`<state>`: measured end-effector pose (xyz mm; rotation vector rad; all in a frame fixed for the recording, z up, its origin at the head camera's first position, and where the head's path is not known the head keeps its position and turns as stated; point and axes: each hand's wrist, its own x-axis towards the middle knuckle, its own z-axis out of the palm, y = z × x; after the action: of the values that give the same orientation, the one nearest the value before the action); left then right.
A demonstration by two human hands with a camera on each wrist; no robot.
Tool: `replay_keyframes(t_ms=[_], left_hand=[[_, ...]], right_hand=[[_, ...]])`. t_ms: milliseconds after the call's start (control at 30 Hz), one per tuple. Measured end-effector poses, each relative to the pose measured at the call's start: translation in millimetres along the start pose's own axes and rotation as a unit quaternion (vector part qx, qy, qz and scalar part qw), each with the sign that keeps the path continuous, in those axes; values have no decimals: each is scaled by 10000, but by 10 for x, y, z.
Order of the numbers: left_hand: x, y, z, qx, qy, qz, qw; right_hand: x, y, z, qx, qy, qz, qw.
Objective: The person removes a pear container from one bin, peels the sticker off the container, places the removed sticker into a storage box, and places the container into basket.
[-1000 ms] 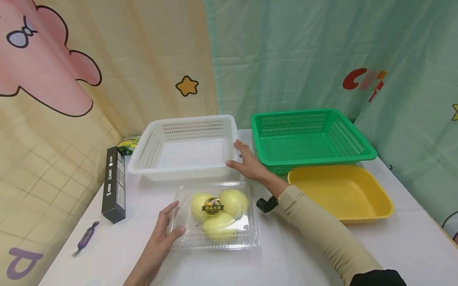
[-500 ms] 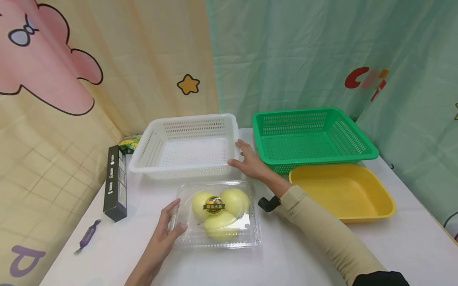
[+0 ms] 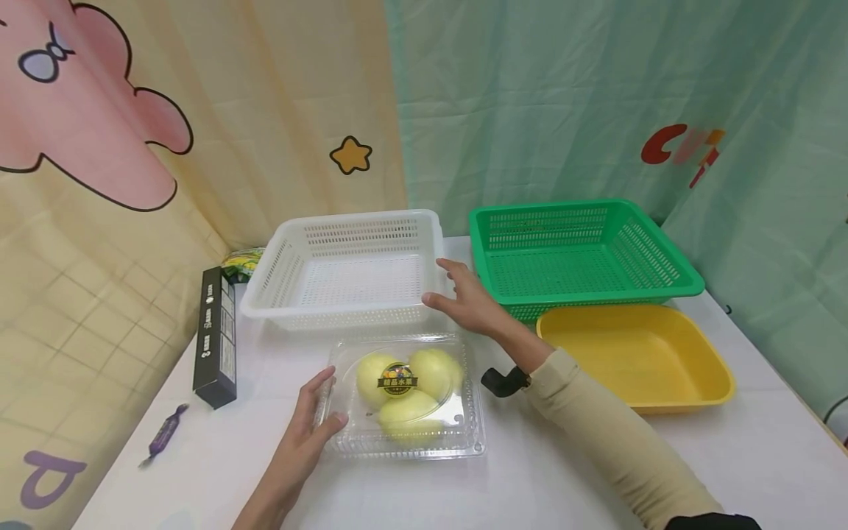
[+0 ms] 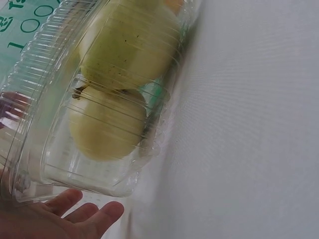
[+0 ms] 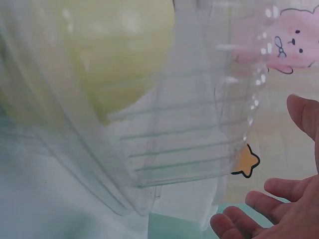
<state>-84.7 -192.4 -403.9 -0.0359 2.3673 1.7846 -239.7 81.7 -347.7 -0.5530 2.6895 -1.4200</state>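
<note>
A clear plastic clamshell box (image 3: 351, 434) lies on the white-covered table, with several pale yellow-green round fruits (image 3: 411, 416) and a black-and-gold label (image 3: 397, 380) on its lid. My left hand (image 3: 301, 434) is beside the box's left side, thumb and fingers spread around its edge; the left wrist view shows loosely extended fingers (image 4: 102, 214) close to the box end. Farther back, my right hand (image 3: 472, 300) reaches toward the right rim of a white slotted basket (image 3: 344, 313). Its fingers are spread and grip nothing; whether they touch the rim is unclear.
At the back right is a green basket (image 3: 596, 297), with a yellow tray (image 3: 636, 401) before it. On the left are a black box (image 3: 215, 338), a purple wrapped candy (image 3: 163, 436) and a green-yellow packet (image 3: 241, 263). A black bent object (image 3: 503, 381) is at my right wrist.
My right wrist has shifted slightly to the right, its fingers staying by the white basket's rim. The left hand and the clamshell box look unchanged.
</note>
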Motion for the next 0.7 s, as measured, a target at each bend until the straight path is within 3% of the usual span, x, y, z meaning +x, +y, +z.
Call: replay_keyframes(t_ms=[700], left_hand=[[-3, 6, 28, -55, 159, -53, 9998]], right_hand=[[-348, -160, 104, -451, 393, -832, 9947]])
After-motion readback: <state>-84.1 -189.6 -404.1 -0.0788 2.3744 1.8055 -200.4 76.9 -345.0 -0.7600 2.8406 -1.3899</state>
